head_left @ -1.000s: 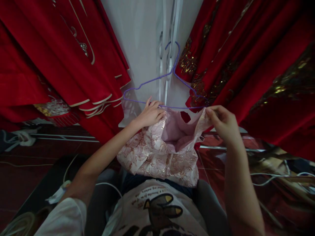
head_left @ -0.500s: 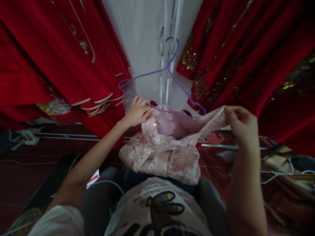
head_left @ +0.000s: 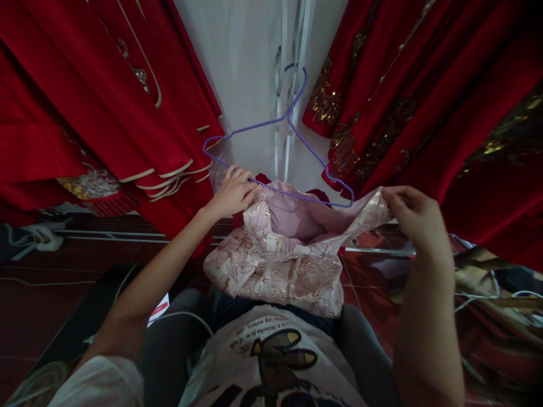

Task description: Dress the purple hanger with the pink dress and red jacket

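Pink brocade with raised metallic-gold patterning forms the outer face of a gathered garment [head_left: 292, 277], positioned between the two hands, its lower part resting over the lap. Right hand [head_left: 418, 217]: thumb and fingers closed in a pinch on the garment's edge, which is drawn out sideways into a taut, narrow strip. Left hand [head_left: 233, 192]: fingers curled over the lower bar of a purple, thin-rod, triangular clothes hanger [head_left: 265, 122], with the thumb beside the garment's left edge; whether it also grips the cloth cannot be told. Between the hands, the garment opening exposes a smooth, matte pink lining [head_left: 292, 217]. The hanger bar crosses this opening; the curved hook points away from the body. Outward, red draped cloth with pale piping [head_left: 178, 164] hangs at left, and red draped cloth with gold sequins [head_left: 339, 121] at right. Glossy white panels [head_left: 241, 62] stand between them.
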Demonstrator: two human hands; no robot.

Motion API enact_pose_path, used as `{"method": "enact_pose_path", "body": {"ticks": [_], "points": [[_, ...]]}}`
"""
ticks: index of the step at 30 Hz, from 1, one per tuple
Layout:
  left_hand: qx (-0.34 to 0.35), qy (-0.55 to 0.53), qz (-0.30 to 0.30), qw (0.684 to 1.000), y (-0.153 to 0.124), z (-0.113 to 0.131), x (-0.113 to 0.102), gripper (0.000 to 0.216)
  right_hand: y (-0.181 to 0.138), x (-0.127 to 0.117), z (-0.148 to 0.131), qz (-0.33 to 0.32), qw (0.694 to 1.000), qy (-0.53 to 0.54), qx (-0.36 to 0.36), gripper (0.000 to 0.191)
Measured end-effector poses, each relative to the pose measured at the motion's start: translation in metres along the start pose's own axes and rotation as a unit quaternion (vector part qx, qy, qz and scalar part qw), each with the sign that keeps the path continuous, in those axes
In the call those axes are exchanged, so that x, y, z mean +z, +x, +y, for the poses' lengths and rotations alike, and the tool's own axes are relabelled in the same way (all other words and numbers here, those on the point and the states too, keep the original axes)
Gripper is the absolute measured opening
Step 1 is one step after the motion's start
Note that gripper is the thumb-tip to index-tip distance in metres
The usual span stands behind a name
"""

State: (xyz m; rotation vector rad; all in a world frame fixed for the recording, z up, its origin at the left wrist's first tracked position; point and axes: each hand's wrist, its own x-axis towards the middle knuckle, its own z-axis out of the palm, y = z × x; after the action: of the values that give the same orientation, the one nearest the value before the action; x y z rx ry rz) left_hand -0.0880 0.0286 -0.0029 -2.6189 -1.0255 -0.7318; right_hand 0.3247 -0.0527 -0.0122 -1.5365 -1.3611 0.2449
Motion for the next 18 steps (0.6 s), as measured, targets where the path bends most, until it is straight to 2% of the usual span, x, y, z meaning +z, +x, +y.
{"method": "enact_pose_path", "body": {"ticks": [3, 7, 11, 13, 15, 17, 18], "points": [[0.001, 0.009, 0.001, 1.000, 0.001, 0.003, 0.005, 0.038, 0.001, 0.005, -0.022, 0.011, 0.999, 0.023, -0.029, 0.032], [0.005, 0.029, 0.002, 1.000, 0.005, 0.018, 0.016, 0.037, 0.010, 0.017, -0.052, -0.004, 0.992, -0.045, -0.116, 0.028], [0.012, -0.010, -0.002, 1.000, 0.014, 0.045, 0.025, 0.037, 0.029, 0.033, -0.073, 0.058, 0.973, -0.116, -0.192, 0.022], [0.016, -0.058, 0.000, 0.998, 0.018, 0.058, 0.027, 0.036, 0.041, 0.041, -0.074, 0.068, 0.974, -0.103, -0.192, 0.022], [0.020, -0.110, 0.013, 0.994, 0.021, 0.064, 0.028, 0.034, 0.051, 0.048, -0.070, 0.043, 0.980, -0.090, -0.169, 0.024], [0.007, -0.165, 0.044, 0.985, 0.021, 0.061, 0.028, 0.035, 0.057, 0.054, -0.063, 0.002, 0.986, -0.084, -0.145, 0.027], [-0.020, -0.189, 0.074, 0.979, 0.019, 0.056, 0.028, 0.038, 0.059, 0.055, -0.060, -0.010, 0.987, -0.083, -0.138, 0.028]]}}
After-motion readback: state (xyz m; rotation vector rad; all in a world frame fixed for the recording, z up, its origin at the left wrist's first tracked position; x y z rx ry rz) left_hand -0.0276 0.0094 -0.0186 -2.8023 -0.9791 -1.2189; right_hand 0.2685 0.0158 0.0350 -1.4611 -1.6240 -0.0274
